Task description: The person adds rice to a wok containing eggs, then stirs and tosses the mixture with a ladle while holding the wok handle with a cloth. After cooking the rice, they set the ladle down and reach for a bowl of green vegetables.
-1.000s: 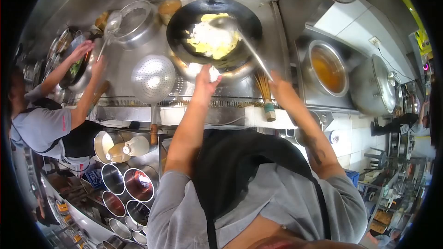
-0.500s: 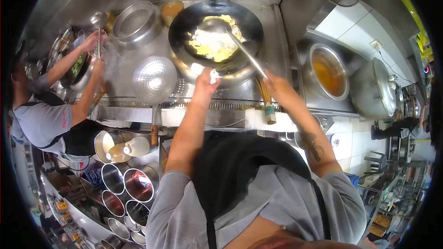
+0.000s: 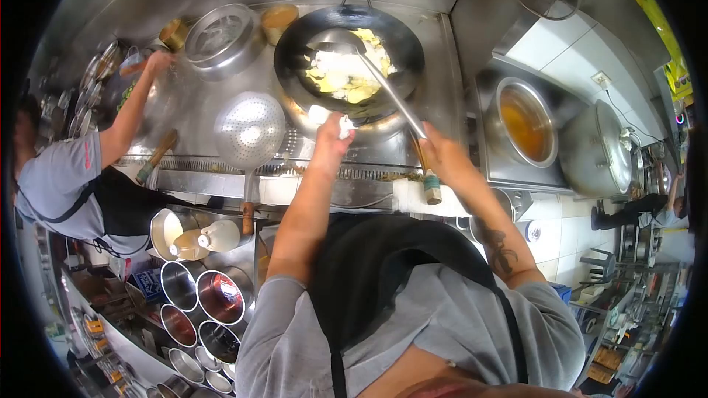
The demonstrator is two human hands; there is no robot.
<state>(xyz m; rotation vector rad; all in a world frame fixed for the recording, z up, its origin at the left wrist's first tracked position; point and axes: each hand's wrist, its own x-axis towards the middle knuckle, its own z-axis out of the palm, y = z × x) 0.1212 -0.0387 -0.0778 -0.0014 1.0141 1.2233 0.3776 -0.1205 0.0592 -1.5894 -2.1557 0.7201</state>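
A black wok [image 3: 293, 59] sits on the range in front of me, with yellow and white food that looks like scrambled egg [image 3: 358, 90] inside. My left hand [image 3: 334, 136] is closed on a folded white cloth [image 3: 319, 114] at the wok's near rim. In my right hand [image 3: 442, 149] is the handle of a long metal ladle [image 3: 391, 93]. The ladle's bowl rests in the far left part of the food. Just below my right hand lies a bamboo brush [image 3: 432, 190] with a green-wrapped end.
A perforated strainer [image 3: 251, 130] lies left of my left arm. Behind it stand a steel pot [image 3: 221, 50] and a tin [image 3: 279, 22]. To the right are a pot of amber liquid [image 3: 542, 81] and a lidded pot [image 3: 590, 155]. A co-worker's arm [image 3: 127, 121] reaches over the left side.
The ladle's bowl has shifted slightly left within the wok. My left hand keeps its place at the rim. The co-worker's arm has stretched further away, and their ladle no longer shows.
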